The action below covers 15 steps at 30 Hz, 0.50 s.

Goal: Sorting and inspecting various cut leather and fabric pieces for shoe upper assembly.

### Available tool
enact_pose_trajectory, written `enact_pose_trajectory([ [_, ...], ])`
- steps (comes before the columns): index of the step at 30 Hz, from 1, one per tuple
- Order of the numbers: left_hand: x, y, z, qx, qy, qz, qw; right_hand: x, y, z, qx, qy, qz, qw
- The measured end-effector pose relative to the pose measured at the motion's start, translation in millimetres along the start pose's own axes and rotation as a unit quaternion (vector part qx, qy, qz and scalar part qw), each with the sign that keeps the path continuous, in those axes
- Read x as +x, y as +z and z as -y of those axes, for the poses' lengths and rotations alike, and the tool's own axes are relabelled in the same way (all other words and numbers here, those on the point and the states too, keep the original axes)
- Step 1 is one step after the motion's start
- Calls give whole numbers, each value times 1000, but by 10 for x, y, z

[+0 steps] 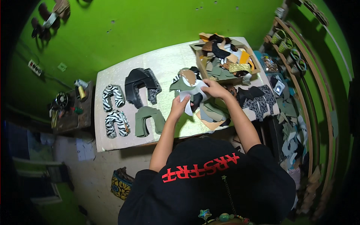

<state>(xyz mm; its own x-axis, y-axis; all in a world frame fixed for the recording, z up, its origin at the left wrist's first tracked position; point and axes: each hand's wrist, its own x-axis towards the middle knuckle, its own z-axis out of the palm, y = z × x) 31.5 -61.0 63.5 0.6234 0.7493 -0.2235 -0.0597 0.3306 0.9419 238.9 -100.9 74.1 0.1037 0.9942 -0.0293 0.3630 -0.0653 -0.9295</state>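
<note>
A curved white piece of sheet material point(198, 89) is stretched between my two hands above the table. My left hand point(179, 108) pinches its near left end, thumb on top. At its right end, the closed fingers of my right hand point(215, 89) grip it. Beneath and behind it lies a loose pile with an olive-green cutout point(177, 85), a tan piece point(188, 76) and zebra-print bits. Grey and tan scraps point(212, 114) lie close to the table's front edge, below my right forearm.
On the left of the table point(112, 144) are zebra-print arch-shaped pieces point(113, 96), a black stack point(137, 80) and olive-green arches point(144, 116). An open box point(227, 77) of mixed scraps stands at the back right. Dark speckled pieces point(258, 99) lie near a wooden rack point(305, 112).
</note>
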Motion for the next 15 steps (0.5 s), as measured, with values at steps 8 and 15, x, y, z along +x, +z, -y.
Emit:
enact_pose_trajectory([
  [8,-287,-418,-265,4,37,-118,992,565,605,-330,-252,-34,-60,965],
  [15,-441,-691,-212,16,18,-130,991,829,822,-182,-454,50,-83,886],
])
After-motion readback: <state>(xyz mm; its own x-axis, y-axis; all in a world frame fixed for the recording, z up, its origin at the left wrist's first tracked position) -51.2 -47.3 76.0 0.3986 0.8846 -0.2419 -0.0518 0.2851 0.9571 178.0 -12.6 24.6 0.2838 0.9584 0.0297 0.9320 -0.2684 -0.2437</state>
